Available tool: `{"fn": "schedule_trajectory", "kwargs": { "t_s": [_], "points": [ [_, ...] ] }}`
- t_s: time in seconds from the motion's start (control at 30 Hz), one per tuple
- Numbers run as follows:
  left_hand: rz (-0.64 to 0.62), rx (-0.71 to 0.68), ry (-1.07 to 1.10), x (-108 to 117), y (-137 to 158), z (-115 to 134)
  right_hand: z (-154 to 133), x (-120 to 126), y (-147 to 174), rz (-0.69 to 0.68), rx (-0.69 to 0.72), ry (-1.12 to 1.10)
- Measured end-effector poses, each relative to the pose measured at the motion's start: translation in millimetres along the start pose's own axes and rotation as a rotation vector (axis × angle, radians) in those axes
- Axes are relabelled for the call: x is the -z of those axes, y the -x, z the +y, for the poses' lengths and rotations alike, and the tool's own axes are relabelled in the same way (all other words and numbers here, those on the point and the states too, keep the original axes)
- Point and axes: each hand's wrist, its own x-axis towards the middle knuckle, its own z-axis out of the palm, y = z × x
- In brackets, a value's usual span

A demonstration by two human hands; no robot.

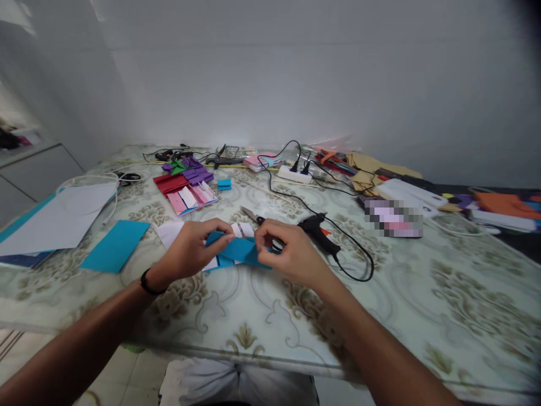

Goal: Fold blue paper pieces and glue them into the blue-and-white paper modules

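A strip of blue paper [240,251] stretches between my two hands above the table. My left hand [196,245] pinches its left end between thumb and fingers. At the other end, my right hand [287,248] grips the strip with its fingers closed. Small white paper pieces [242,230] lie just behind the strip. Scissors [252,215] rest there too, blades pointing away to the left, their handles partly hidden by my right hand. More blue and white pieces lie under the strip, partly covered. A black glue gun [320,232] lies right of my right hand, its cord curling around.
A blue sheet [115,246] and large white sheets [59,217] lie at the left. Folded red, purple and pink papers [186,189] sit behind my left hand. A white power strip [295,174] with plugged cords stands at the back. A phone [391,217] lies at the right.
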Motion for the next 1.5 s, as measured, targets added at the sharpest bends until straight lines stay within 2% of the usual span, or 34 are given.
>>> {"fn": "schedule_trajectory", "kwargs": {
  "t_s": [0.23,0.37,0.47,0.63,0.77,0.93,1.17,1.3,1.5],
  "points": [
    [0.13,0.091,-0.027,20.5,-7.6,-15.6,8.1,25.9,-3.1,0.05,-0.082,0.006],
    [0.184,0.136,-0.02,21.5,-8.5,-22.9,15.3,34.0,-3.5,0.137,-0.123,0.021],
    [0.143,0.121,0.011,12.5,-6.8,-18.5,16.5,27.9,-3.2,0.18,-0.095,0.017],
    [0.079,0.103,0.037,-3.0,-1.4,-6.0,10.6,8.6,-1.9,0.067,-0.039,0.048],
    [0.039,0.106,0.061,-4.2,0.3,-4.1,7.4,0.8,-0.9,0.066,-0.026,0.036],
    [-0.098,0.076,0.141,-5.4,1.2,-5.1,6.3,-3.9,0.5,0.01,-0.004,0.021],
    [-0.186,0.075,0.196,-6.6,0.7,-2.6,3.5,-10.5,1.6,-0.035,-0.054,-0.03],
    [-0.164,0.132,0.246,1.3,-4.0,-5.2,4.1,-1.4,-0.3,-0.033,-0.144,-0.11],
    [-0.059,0.275,0.416,22.1,-12.7,-17.5,15.2,21.4,-4.1,0.061,-0.236,-0.146]
  ]
}}
